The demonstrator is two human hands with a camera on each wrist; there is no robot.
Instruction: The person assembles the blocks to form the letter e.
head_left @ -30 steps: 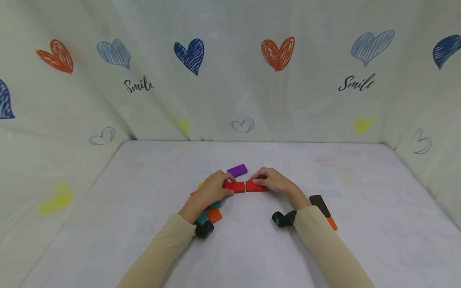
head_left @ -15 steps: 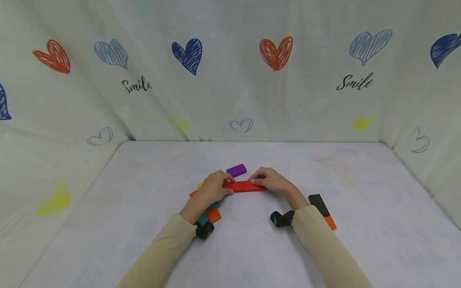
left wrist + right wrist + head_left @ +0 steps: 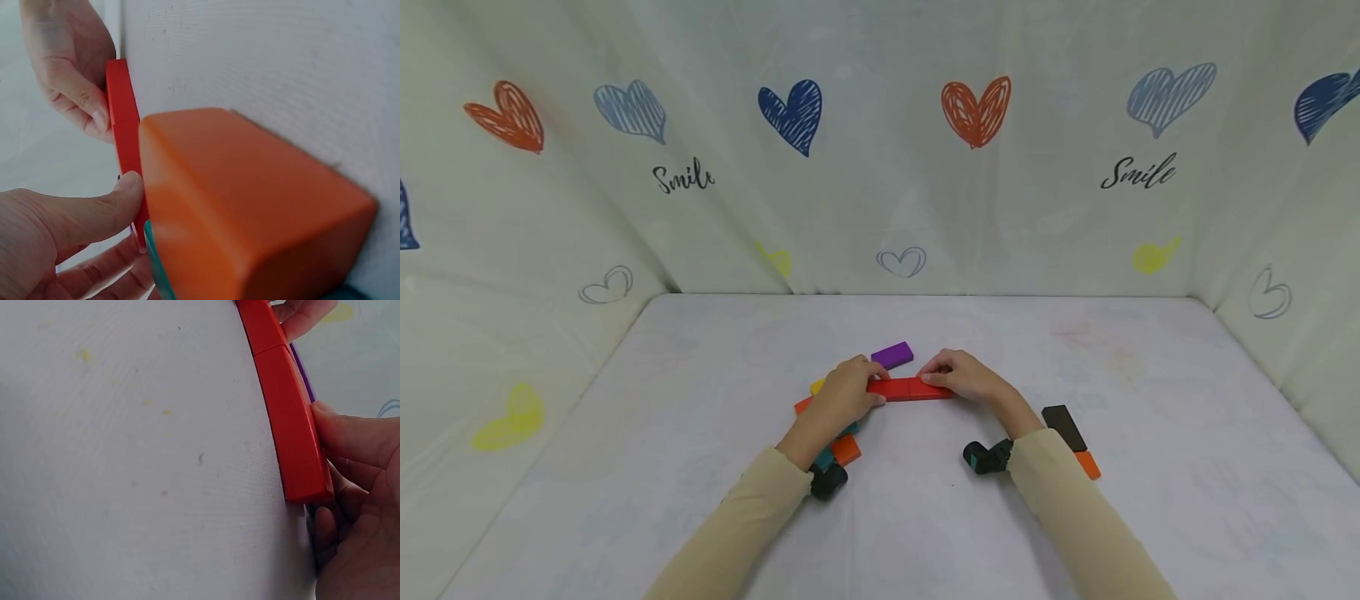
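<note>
Two red rectangular blocks lie end to end on the white cloth, their ends meeting at a thin seam. My left hand (image 3: pixel 842 396) pinches the left red block (image 3: pixel 893 390), thumb on the near side and fingers on the far side. At the other end, my right hand (image 3: pixel 970 377) grips the right red block (image 3: pixel 289 425), with its thumb (image 3: pixel 350 434) along one edge. A purple block (image 3: pixel 892 356) lies just behind the red pair. Close under the left wrist, an orange block (image 3: pixel 250 187) fills much of the left wrist view, beside a teal edge (image 3: pixel 160 265).
Partly hidden by the left hand and forearm are yellow (image 3: pixel 817 386), orange-red (image 3: pixel 802 405) and teal (image 3: pixel 823 458) blocks. Beyond the right forearm lie a dark block (image 3: pixel 1065 427) and an orange piece (image 3: pixel 1088 465). A cloth wall (image 3: pixel 880 192) with printed hearts stands behind the table.
One second ago a narrow gap separated the two red blocks; half a second ago it had closed. Both hands have kept their grip and barely moved since.
</note>
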